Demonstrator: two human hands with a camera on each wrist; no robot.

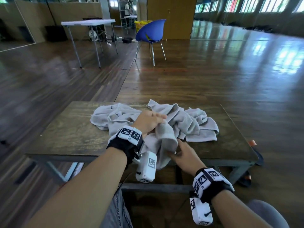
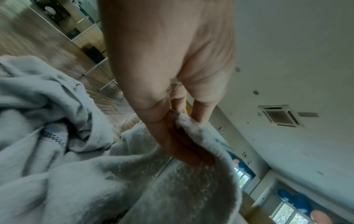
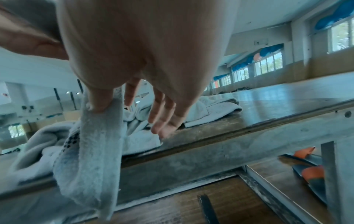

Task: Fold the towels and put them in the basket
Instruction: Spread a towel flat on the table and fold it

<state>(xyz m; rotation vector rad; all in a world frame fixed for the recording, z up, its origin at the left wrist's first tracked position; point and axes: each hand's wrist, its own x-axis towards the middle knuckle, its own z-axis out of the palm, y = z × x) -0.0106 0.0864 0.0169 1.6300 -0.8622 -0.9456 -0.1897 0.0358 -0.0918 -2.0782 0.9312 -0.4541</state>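
Several crumpled grey towels (image 1: pixel 197 125) lie in a heap on the dark wooden table (image 1: pixel 69 134). One towel (image 1: pixel 166 139) is lifted at the near edge of the heap and hangs over the table's front. My left hand (image 1: pixel 151 120) pinches its upper edge between thumb and fingers; the left wrist view shows this hand (image 2: pixel 182 122) on the towel (image 2: pixel 134 181). My right hand (image 1: pixel 179 153) pinches the same towel lower down. The right wrist view shows the right hand (image 3: pixel 114 103) with thumb and index on the towel (image 3: pixel 91 151), other fingers spread. A yellow basket (image 1: pixel 141 24) stands far back behind a chair.
A blue chair (image 1: pixel 151 32) and a white folding table (image 1: pixel 88 23) stand on the wooden floor beyond my table. Dark sandals with orange straps (image 1: pixel 246 176) lie on the floor under the table's right end. My knees are under the front edge.
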